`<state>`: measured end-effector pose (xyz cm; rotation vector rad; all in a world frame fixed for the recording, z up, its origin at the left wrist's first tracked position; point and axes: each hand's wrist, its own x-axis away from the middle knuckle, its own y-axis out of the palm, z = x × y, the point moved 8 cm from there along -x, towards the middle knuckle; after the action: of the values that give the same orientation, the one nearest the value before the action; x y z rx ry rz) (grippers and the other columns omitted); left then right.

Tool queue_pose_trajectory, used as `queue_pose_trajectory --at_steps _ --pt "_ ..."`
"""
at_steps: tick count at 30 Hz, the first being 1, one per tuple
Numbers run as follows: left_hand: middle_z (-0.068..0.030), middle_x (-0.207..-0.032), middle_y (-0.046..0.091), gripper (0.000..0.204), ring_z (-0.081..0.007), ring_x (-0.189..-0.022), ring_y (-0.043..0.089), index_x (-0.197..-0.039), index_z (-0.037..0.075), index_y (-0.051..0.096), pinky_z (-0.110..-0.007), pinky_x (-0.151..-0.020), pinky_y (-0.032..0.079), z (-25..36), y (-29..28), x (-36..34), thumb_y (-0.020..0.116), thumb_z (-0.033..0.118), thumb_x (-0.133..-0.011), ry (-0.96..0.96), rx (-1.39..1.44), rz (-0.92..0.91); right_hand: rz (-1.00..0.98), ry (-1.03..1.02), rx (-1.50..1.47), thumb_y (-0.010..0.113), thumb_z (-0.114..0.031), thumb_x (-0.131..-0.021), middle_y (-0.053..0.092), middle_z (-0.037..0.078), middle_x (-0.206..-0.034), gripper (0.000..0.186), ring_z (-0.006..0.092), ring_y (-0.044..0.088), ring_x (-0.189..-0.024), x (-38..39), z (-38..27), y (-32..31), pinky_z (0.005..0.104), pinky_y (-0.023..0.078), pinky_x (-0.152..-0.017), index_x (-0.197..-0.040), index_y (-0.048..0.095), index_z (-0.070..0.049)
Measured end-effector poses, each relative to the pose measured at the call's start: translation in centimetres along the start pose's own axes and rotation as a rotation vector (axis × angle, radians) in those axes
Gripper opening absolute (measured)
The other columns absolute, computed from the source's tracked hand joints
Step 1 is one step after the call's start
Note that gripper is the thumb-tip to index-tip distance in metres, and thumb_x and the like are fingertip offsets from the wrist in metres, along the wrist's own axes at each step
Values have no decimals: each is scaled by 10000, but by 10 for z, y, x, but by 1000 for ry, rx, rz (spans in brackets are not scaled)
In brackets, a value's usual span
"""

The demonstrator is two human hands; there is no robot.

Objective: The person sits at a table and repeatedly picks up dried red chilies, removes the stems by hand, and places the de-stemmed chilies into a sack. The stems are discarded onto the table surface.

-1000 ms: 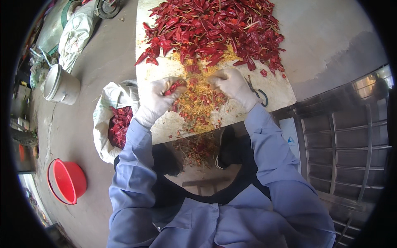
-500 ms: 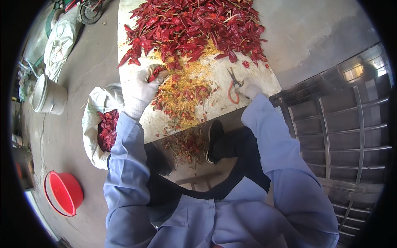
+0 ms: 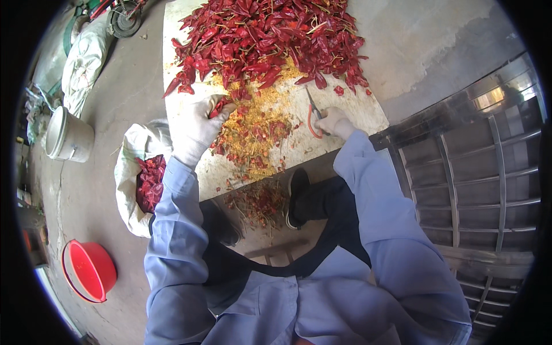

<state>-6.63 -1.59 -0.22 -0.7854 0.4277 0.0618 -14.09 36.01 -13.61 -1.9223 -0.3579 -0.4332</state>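
My left hand, in a white glove, is closed around a red dried chili pepper above the left part of the pale board. In my gloved right hand is a pair of scissors with orange-red handles, its blades angled toward the far side. A big heap of red dried chilies, some with pale stems, covers the far end of the board. Between my hands lie scattered yellow seeds and chili scraps.
Left of the board stands an open white sack holding red chilies. Farther left are a red bucket and a grey-white bucket. A metal rack is at the right. Chili debris lies on the floor by my shoes.
My right hand has shifted slightly left with the scissors, and the blades have moved left and toward the far side. My left hand stays nearly in place with the chili.
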Motion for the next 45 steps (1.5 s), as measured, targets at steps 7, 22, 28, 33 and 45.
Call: queue_pose_trajectory --at_steps 7,22,28,33,45 --pt "8 -684 636 159 -39 -536 530 -1087 49 760 -247 -509 448 8 -2 2 734 125 -950 -24 90 21 -54 -536 -734 819 -171 -886 687 60 -983 401 114 616 -848 45 -131 11 294 526 -744 -1178 612 11" --pt "-55 -832 699 180 -134 -767 600 -1083 16 733 -305 -740 491 17 0 -4 754 115 -934 -8 86 5 412 -911 -149 778 -569 -820 694 215 -1002 718 397 684 -929 115 -200 -11 470 547 -829 -1165 658 50" --pt "-109 -755 694 204 -186 -664 649 -1018 73 759 -337 -656 511 18 1 -3 796 231 -897 -13 79 21 432 -869 -96 766 -552 -831 700 214 -1000 670 392 692 -931 116 -199 -13 467 552 -837 -1138 677 37" --pt "-84 -686 624 178 -157 -598 556 -940 53 731 -327 -606 470 17 0 -2 795 215 -903 -7 111 34 433 -854 -39 753 -559 -836 699 203 -979 654 388 697 -920 119 -199 -15 474 560 -824 -1125 686 24" --pt "-36 -606 440 186 -121 -569 389 -848 27 670 -325 -537 367 8 0 -1 800 151 -896 -58 125 -50 312 -815 -59 719 -576 -869 696 172 -873 528 386 692 -829 119 -206 -7 475 549 -738 -892 684 -50"
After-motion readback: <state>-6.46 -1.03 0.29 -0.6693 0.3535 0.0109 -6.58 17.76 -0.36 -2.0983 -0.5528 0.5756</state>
